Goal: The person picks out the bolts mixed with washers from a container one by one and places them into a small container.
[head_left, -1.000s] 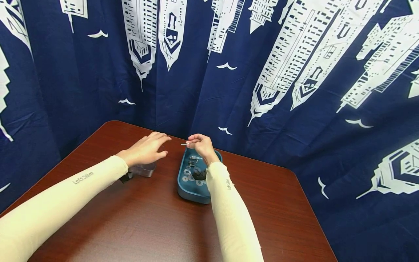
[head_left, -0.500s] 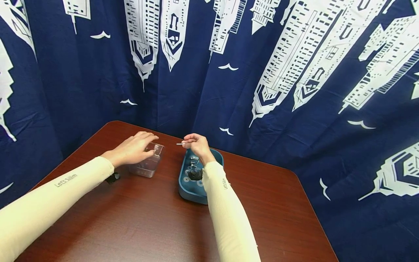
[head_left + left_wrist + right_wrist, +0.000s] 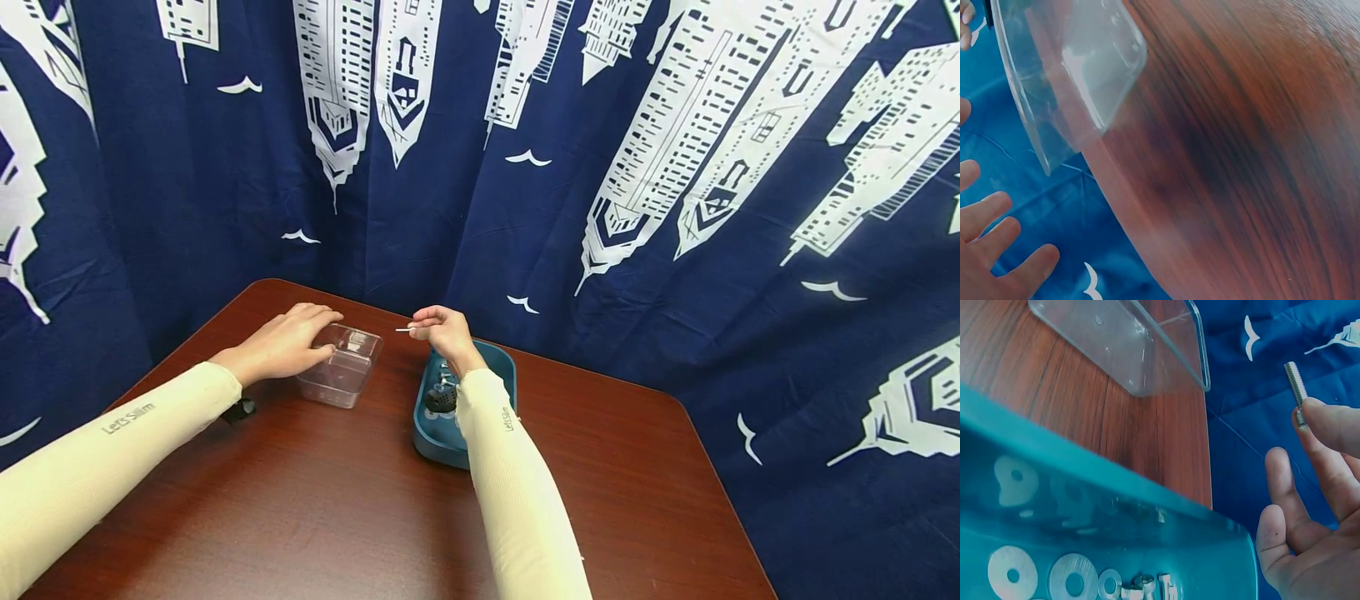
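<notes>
My right hand (image 3: 444,333) pinches a silver threaded bolt (image 3: 1295,384) between thumb and forefinger, above the far end of the blue tray. The bolt's shank points away from the fingertips, while the other fingers stay spread. In the head view that bolt (image 3: 403,329) shows as a thin pale line. My left hand (image 3: 288,340) is over the left side of a clear plastic box (image 3: 352,379), its fingers apart. The left wrist view has those fingers (image 3: 1032,269) extended with nothing between them. No contents show in the box.
The blue tray (image 3: 427,450) stands right of the box, partly behind my right forearm. Inside it lie several flat washers (image 3: 1013,574) and metal fasteners (image 3: 1147,584). The brown table (image 3: 322,500) ends at a dark blue curtain (image 3: 420,225) with white buildings.
My left hand has drawn left, uncovering more of the clear box. My right hand has shifted slightly left, still pinching the bolt.
</notes>
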Demonstrator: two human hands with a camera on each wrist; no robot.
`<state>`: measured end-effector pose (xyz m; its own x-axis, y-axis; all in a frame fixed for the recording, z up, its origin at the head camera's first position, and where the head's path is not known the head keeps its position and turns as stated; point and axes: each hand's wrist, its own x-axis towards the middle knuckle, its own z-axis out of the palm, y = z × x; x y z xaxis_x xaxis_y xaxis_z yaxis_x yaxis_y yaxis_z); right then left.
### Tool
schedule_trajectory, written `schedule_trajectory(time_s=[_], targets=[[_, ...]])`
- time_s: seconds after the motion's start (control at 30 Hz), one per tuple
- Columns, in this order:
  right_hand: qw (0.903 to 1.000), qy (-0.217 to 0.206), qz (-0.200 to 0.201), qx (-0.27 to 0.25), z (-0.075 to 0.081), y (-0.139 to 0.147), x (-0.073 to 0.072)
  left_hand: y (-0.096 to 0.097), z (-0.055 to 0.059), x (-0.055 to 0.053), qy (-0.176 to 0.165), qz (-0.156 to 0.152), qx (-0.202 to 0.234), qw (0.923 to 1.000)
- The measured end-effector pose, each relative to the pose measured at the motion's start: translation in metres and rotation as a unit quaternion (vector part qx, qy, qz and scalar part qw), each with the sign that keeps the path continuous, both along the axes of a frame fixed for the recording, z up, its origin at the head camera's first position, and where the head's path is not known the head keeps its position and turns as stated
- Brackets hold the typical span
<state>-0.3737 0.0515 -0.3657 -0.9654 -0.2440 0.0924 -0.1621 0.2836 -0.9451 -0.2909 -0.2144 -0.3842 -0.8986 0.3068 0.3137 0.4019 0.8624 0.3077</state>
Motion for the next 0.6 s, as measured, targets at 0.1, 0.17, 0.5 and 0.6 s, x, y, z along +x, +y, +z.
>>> schedule_trajectory(time_s=[0.1,0.17,0.5,0.6], targets=[[1.0,-0.001,0.005,-0.005,-0.001,-0.004,-0.001,-0.004,-0.002,0.001,0.003,0.0,0.002,1.0],[1.0,-0.002,0.007,-0.004,-0.002,-0.007,-0.001,-0.006,-0.004,0.0,0.005,0.002,0.004,1.0],[0.9997,-0.013,0.015,-0.015,-0.002,-0.02,0.002,-0.011,-0.021,-0.004,0.005,-0.011,0.031,0.9995],[0.9997,-0.013,0.018,-0.014,-0.003,-0.023,0.002,-0.011,-0.024,-0.005,0.009,-0.017,0.039,0.999]])
